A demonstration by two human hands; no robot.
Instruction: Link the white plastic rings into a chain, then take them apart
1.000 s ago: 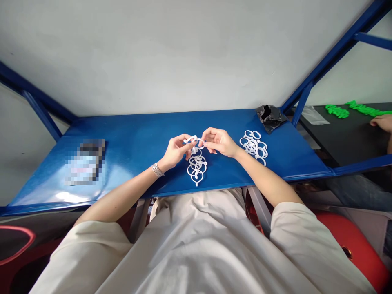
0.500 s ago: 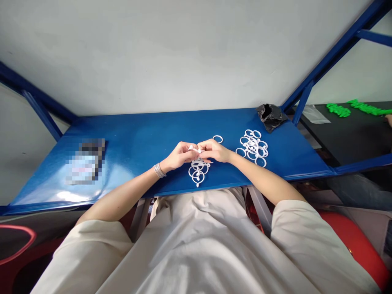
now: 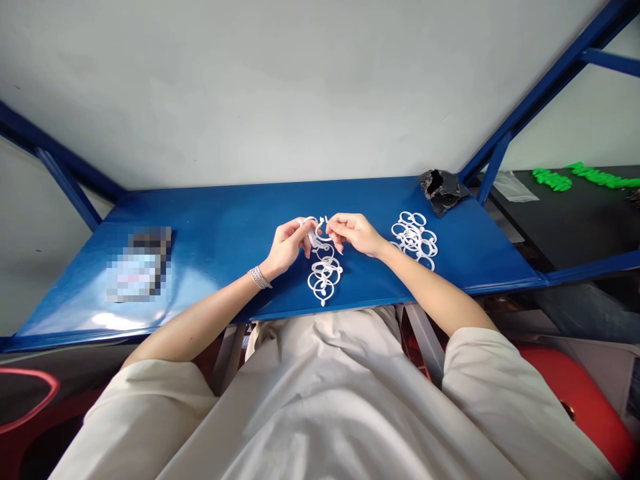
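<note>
My left hand (image 3: 287, 248), with a beaded bracelet at the wrist, pinches white plastic rings between thumb and fingers. From it a chain of linked white rings (image 3: 325, 275) trails down onto the blue table toward the front edge. My right hand (image 3: 356, 232) is just to the right, its thumb and fingertips closed on one end of an opened white ring (image 3: 317, 231). A gap shows at the top of that ring. Its other side lies by my left fingertips, and whether it is linked to the chain I cannot tell.
A pile of loose white rings (image 3: 414, 235) lies right of my right hand, partly behind the forearm. Behind it sits a crumpled black plastic bag (image 3: 443, 192). A blurred-out item (image 3: 137, 267) lies at the left. Green pieces (image 3: 553, 179) rest on a neighbouring black table (image 3: 555, 227).
My hands have moved slightly apart and up from the table's front edge. An opened ring now shows between them. The single ring behind my right hand is no longer visible.
</note>
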